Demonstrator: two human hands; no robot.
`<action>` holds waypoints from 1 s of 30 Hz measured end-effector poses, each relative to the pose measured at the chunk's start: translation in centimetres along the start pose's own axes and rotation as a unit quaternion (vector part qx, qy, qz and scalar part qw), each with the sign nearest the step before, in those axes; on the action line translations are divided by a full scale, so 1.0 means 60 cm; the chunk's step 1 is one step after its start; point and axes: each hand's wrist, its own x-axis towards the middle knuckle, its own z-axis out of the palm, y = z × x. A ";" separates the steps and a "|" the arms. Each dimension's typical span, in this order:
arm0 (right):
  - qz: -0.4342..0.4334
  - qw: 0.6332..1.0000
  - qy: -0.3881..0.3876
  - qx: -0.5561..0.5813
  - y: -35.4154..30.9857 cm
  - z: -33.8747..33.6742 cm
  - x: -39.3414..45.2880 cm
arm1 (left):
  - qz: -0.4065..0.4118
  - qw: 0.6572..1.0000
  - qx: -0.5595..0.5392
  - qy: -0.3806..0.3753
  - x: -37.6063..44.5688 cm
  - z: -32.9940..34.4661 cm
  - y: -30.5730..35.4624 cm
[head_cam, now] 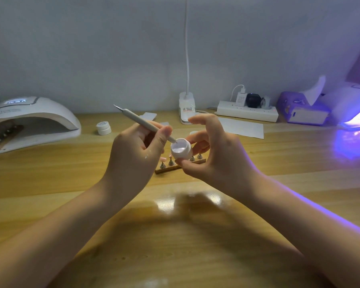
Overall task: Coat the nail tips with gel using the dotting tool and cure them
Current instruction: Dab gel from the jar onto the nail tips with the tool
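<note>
My left hand (133,150) grips a grey dotting tool (140,121) like a pen, its lower tip dipped into a small white gel jar (181,151). My right hand (212,150) pinches that open jar between thumb and fingers above the table. Behind and below the jar stands a wooden strip (168,169) with several metal stands, some bearing pink nail tips (162,160). A white curing lamp (29,121) on the left holds another strip inside. At the right edge a second curing lamp (355,113) glows violet.
A closed white jar (103,128) sits near the left lamp. White paper sheets (243,127), a desk lamp base (187,108), a power strip (247,114) with chargers and a purple tissue box (299,109) line the back of the wooden table (71,183).
</note>
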 end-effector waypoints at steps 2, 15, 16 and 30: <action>-0.002 1.000 0.000 -0.002 0.000 0.001 0.000 | 0.005 1.000 0.005 0.000 -0.001 0.001 -0.001; 0.015 1.000 0.016 0.003 0.005 -0.002 0.001 | -0.088 0.985 -0.146 0.034 0.005 -0.004 0.000; 0.017 1.000 0.016 0.005 0.005 -0.002 0.001 | -0.117 0.976 -0.183 0.033 0.007 -0.005 0.000; 0.054 0.997 0.032 0.044 0.005 0.000 0.005 | -0.208 0.886 -0.414 0.019 0.022 -0.009 -0.007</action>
